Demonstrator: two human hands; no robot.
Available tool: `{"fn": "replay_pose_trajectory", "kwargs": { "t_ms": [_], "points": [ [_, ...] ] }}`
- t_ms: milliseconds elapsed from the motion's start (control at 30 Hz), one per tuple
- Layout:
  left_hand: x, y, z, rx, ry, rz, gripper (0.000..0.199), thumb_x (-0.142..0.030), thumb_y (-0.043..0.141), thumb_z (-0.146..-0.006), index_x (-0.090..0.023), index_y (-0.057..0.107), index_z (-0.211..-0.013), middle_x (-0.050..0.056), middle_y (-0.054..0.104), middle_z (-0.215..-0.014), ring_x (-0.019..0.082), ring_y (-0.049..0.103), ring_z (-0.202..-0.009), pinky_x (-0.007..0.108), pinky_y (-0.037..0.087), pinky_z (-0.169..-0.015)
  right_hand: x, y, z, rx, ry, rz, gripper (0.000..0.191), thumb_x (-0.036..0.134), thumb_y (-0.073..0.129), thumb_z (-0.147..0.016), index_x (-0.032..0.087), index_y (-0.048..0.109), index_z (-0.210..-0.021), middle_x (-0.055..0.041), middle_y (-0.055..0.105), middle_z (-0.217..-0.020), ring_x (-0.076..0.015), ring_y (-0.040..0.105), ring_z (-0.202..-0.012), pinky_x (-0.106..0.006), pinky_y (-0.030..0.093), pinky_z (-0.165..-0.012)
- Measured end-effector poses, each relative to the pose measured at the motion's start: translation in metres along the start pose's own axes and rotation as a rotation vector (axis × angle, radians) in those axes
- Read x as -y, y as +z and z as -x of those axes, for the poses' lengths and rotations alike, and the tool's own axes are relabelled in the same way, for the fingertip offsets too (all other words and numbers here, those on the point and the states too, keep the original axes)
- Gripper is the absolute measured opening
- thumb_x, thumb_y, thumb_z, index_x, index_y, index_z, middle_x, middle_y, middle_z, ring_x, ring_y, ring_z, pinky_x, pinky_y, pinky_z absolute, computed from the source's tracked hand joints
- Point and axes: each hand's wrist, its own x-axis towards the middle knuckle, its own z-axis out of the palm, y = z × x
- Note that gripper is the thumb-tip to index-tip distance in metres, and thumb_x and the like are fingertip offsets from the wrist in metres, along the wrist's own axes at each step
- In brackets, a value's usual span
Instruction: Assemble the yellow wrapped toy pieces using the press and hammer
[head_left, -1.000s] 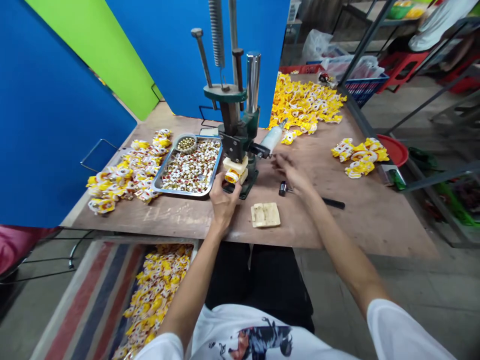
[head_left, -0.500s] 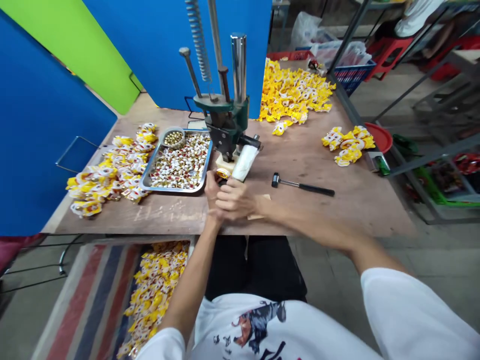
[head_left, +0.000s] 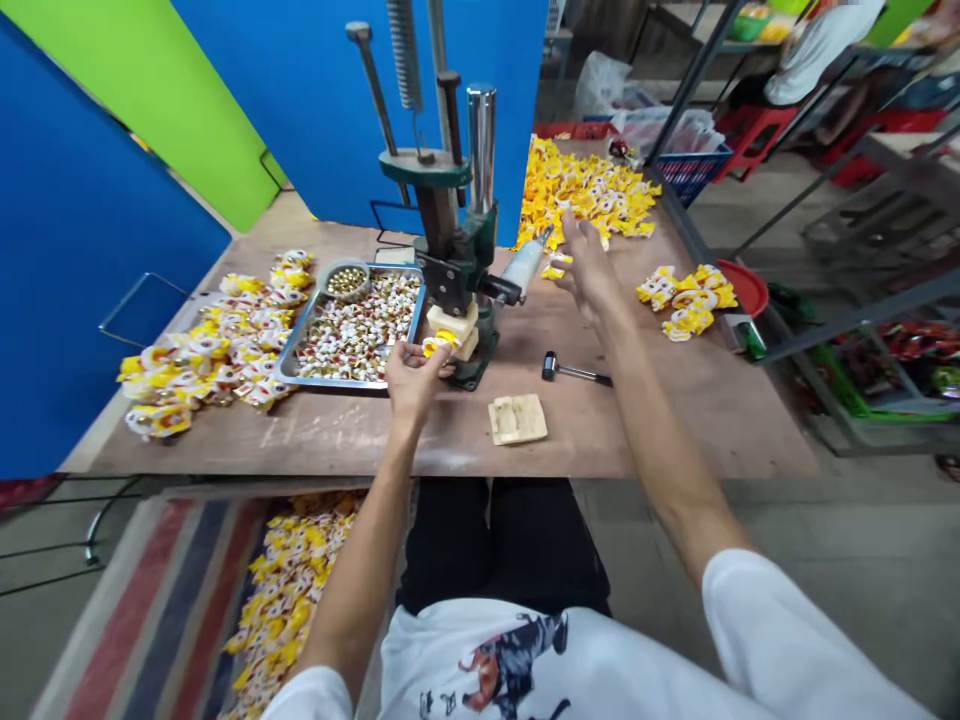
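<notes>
Pinched in my left hand (head_left: 412,378) is a yellow-and-white piece (head_left: 441,343), at the front of the green hand press (head_left: 459,255) beside its pale blocks (head_left: 454,325). My right hand (head_left: 590,262) is raised to the right of the press handle (head_left: 523,266), apart from it, with fingers spread and nothing in them. The handle, wrapped in white, points up and to the right. Left of the press, a metal tray (head_left: 330,382) holds many small white, red and gold parts and a round tub (head_left: 346,280) of gold beads.
Yellow-and-white pieces lie in a heap (head_left: 217,345) at left, a large pile (head_left: 592,185) behind and a small group (head_left: 690,298) at right. A hammer (head_left: 574,372) and pale block (head_left: 517,419) lie near the front. Blue panels stand behind.
My right hand has let go of the press handle and moved up and right. The handle has swung up. My left hand has shifted slightly left, and the pale block on the table is uncovered.
</notes>
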Motion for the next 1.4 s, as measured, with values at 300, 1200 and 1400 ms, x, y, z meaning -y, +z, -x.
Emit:
{"fn": "replay_pose_trajectory", "kwargs": {
  "t_ms": [300, 1200, 1400],
  "points": [
    [-0.001, -0.022, 0.077, 0.746, -0.634, 0.075, 0.060, -0.076, 0.070, -0.090, -0.016, 0.073, -0.084, 0.016, 0.080, -0.077, 0.019, 0.071, -0.055, 0.028, 0.058, -0.051, -0.088, -0.006, 0.192, 0.620, -0.316, 0.148, 0.043, 0.047, 0.081, -0.101, 0.035, 0.073, -0.141, -0.0088, 0.070, -0.140, -0.0312, 0.066, -0.135, -0.052, 0.054, -0.121],
    [0.004, -0.077, -0.128, 0.228, 0.423, -1.207, 0.015, -0.019, 0.069, -0.090, -0.015, 0.083, -0.090, 0.015, 0.078, -0.100, 0.027, 0.068, -0.093, 0.036, 0.053, -0.092, -0.154, -0.058, 0.178, 0.128, -0.167, 0.326, 0.034, 0.055, 0.065, -0.109, 0.028, 0.080, -0.122, -0.0097, 0.076, -0.129, -0.0261, 0.073, -0.111, -0.041, 0.060, -0.094],
    [-0.009, -0.080, -0.121, 0.168, 0.385, -1.126, 0.006, -0.015, 0.074, -0.078, -0.016, 0.079, -0.080, 0.014, 0.080, -0.091, 0.027, 0.071, -0.089, 0.037, 0.055, -0.090, -0.145, -0.058, 0.179, 0.122, -0.198, 0.318, 0.031, 0.052, 0.066, -0.109, 0.026, 0.082, -0.114, -0.0093, 0.078, -0.122, -0.0263, 0.074, -0.109, -0.041, 0.060, -0.092]
  ]
}}
